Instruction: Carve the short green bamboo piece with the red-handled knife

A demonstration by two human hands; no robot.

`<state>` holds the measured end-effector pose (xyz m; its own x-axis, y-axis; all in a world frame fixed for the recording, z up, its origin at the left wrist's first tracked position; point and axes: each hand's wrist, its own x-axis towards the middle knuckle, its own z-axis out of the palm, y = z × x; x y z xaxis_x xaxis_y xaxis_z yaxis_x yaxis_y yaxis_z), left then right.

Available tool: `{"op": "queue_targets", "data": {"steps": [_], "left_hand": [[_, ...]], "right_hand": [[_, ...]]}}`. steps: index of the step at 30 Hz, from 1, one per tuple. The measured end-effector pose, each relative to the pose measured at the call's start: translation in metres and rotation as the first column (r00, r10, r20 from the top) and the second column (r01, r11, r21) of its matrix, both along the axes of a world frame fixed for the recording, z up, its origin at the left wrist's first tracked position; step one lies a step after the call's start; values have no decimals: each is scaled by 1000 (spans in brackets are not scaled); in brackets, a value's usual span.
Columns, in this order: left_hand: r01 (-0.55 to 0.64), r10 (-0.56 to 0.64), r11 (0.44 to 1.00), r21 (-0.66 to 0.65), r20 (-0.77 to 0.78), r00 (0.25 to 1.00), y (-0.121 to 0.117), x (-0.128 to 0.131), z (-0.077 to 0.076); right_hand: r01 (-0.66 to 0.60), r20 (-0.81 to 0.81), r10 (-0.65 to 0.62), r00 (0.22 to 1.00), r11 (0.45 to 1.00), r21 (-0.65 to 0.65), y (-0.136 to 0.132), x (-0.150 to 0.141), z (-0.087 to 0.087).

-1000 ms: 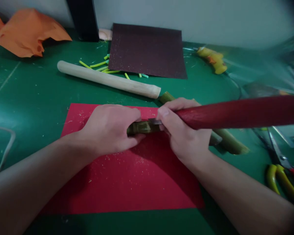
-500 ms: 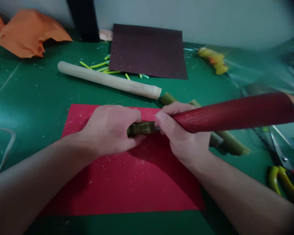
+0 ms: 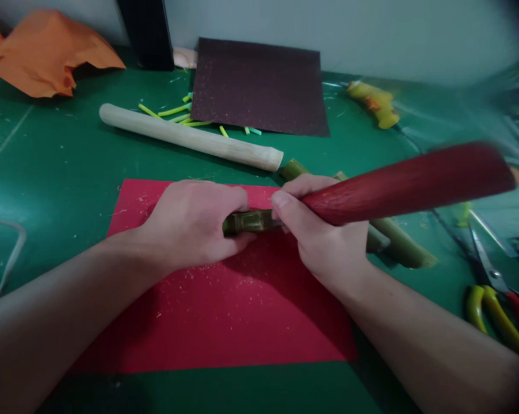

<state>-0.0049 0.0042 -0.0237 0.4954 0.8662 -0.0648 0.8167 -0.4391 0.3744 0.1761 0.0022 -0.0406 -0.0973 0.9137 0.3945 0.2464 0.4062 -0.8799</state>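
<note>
My left hand [image 3: 190,227] is wrapped round a short piece of green bamboo [image 3: 248,221], whose right end sticks out past the thumb. In my right hand [image 3: 324,236] is a tool with a long, thick red handle [image 3: 410,184], which slants up to the right. The fingers grip it low, near a bit of metal that meets the bamboo's right end. Most of the metal part is hidden by the fingers. Both hands are over a red sheet [image 3: 225,322] sprinkled with pale shavings.
Behind the sheet lies a pale peeled stick [image 3: 190,138], near a dark board [image 3: 259,86] over yellow-green strips. Cut bamboo lengths [image 3: 406,244] lie right of my right hand, with scissors [image 3: 495,287] beyond. A yellow glue gun [image 3: 374,103] and crumpled orange paper [image 3: 48,54] are farther back.
The far end of the red handle has tipped slightly upward. My left hand keeps its hold on the bamboo, and the view has shifted a little.
</note>
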Motion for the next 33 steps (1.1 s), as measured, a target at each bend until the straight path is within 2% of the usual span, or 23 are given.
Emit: {"op": "queue_targets", "data": {"steps": [4, 13, 26, 33], "left_hand": [[-20, 20, 1000, 0, 7, 1000, 1, 0, -1], [4, -5, 999, 35, 27, 1000, 1, -2, -3], [4, -6, 997, 80, 27, 1000, 0, -2, -4], [-3, 3, 999, 37, -8, 1000, -1, -1, -2]], "right_hand": [[24, -51, -24, 998, 1000, 15, -2, -1, -2], [-18, -14, 19, 1000, 1000, 24, 1, 0, 1], [20, -38, -21, 999, 1000, -21, 0, -2, -1], [-11, -80, 9, 997, 1000, -16, -2, -1, -2]]}}
